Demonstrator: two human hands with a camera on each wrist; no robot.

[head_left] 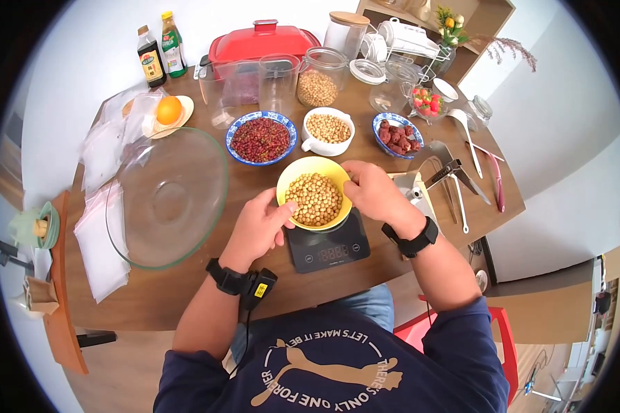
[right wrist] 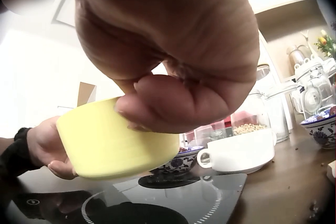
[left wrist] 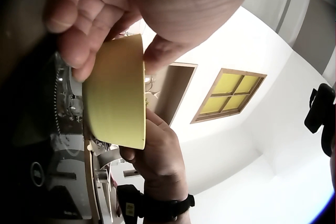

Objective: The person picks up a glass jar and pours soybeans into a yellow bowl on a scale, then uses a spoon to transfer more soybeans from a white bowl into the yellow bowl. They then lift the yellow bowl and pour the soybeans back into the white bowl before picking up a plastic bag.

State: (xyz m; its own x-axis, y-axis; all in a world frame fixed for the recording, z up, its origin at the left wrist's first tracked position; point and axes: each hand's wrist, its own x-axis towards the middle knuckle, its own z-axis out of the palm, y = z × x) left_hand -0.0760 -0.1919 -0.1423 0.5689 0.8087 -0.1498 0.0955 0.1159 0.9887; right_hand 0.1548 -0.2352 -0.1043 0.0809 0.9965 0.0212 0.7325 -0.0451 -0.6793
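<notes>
A yellow bowl (head_left: 310, 167) holding round yellow beans (head_left: 314, 199) hangs between my two hands, over a black kitchen scale (head_left: 329, 256). My left hand (head_left: 260, 221) grips the bowl's left side, thumb at the rim and fingers against the outer wall. On the opposite side my right hand (head_left: 375, 196) pinches the rim. In the right wrist view, a gap shows between the bowl's base (right wrist: 126, 174) and the scale's glass top (right wrist: 210, 195). The left wrist view shows the bowl's wall (left wrist: 115, 95) from the side, with both hands on it.
Behind the bowl stand a white cup (head_left: 332, 147) of beans, a patterned bowl (head_left: 231, 153) of small red beans and another bowl (head_left: 379, 124) of dark red pieces. A large glass lid (head_left: 165, 241) lies left. Tongs (head_left: 439, 180) and other utensils lie right; jars stand behind.
</notes>
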